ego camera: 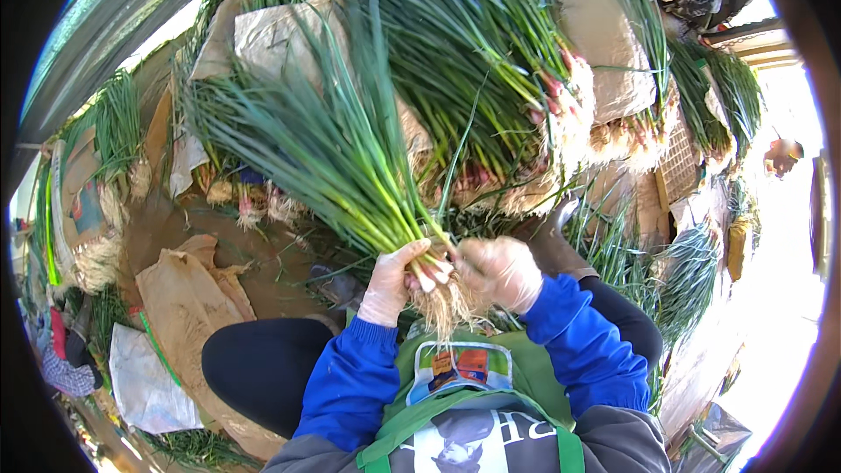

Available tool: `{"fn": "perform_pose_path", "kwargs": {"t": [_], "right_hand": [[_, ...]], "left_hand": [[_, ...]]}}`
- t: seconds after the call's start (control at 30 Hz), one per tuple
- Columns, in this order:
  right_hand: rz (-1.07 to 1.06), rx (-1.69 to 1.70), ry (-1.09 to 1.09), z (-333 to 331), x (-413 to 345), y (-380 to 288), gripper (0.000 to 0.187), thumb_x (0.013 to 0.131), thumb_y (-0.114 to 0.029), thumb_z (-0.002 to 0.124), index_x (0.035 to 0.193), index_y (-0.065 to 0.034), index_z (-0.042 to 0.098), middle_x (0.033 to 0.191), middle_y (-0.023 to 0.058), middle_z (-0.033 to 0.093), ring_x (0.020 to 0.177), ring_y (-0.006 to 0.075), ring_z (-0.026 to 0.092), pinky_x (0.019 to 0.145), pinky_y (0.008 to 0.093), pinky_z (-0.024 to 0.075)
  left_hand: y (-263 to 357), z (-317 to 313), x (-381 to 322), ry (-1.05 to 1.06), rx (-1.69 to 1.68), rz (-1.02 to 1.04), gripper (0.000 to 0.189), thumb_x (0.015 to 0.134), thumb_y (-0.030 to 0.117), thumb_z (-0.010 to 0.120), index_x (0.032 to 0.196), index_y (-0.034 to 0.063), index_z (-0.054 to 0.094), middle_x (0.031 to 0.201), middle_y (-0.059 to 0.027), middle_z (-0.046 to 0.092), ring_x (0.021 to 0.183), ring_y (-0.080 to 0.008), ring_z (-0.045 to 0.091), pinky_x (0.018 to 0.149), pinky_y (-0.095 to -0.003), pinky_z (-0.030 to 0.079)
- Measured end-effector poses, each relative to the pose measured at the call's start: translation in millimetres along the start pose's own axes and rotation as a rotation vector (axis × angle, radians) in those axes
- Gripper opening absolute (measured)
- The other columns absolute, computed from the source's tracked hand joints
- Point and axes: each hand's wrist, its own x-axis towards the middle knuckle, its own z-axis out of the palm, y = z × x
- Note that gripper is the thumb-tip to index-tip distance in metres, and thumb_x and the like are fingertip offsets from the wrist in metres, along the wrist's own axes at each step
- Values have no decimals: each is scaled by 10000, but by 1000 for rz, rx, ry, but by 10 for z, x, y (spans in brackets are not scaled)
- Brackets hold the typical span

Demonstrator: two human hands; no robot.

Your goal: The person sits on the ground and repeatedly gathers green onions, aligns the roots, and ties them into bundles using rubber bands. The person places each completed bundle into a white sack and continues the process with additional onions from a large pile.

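Observation:
My left hand (392, 279), in a thin translucent glove, is closed around the lower stems of a bunch of green onions (368, 190). Their leaves fan out up and to the left; the white and reddish bulbs and pale roots hang over my lap. Just right of the bulbs is my right hand (500, 270), also gloved and slightly blurred. Its fingers are at the base of a thin stem beside the bunch; how firmly they grip it cannot be told. Before me lies a large heap of green onions (473, 39) with pinkish bulbs and tangled roots.
Brown sacking (187, 302) lies on the ground at the left, near a white sack (148, 378). More green onions (686, 269) lie at the right by a plastic crate (678, 159). Loose leaves litter the wet ground. Part of another person (66, 358) shows at the far left edge.

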Motion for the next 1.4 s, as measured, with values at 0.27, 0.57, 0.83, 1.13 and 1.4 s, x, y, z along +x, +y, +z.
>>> {"fn": "perform_pose_path", "kwargs": {"t": [0.27,0.57,0.83,1.13,1.4], "right_hand": [[360,940,57,388,199,230,333,875,-325,583,1008,-23,629,813,77,635,693,152,584,662,263,474],[330,1494,926,539,231,728,288,918,-322,514,802,-74,602,633,-23,539,534,80,459,538,214,393],[145,-60,-121,557,-93,820,324,890,-307,512,1036,-33,607,979,169,617,853,300,616,735,376,502],[165,1011,-640,339,-255,627,321,925,-314,501,1033,-29,602,866,36,577,814,99,496,743,268,426],[-119,-271,-319,223,-542,1253,190,803,-254,565,901,-107,635,858,71,614,791,263,617,711,343,501]], "left_hand": [[-5,-132,-61,-103,81,-26,280,836,113,550,1043,-74,532,915,-178,627,765,-323,649,661,-381,553],[-14,-38,-97,-118,6,100,364,821,90,562,1149,-39,469,860,-138,616,767,-343,655,592,-370,565],[121,-36,-155,-179,-100,164,243,747,92,649,960,64,536,847,-88,588,860,-256,622,673,-352,540],[202,36,-324,-432,-306,283,272,689,80,653,824,116,420,641,29,496,627,-127,517,824,-332,433],[291,6,-303,-740,-447,350,273,787,132,682,774,135,410,610,60,516,574,-78,494,721,-282,408]]}}
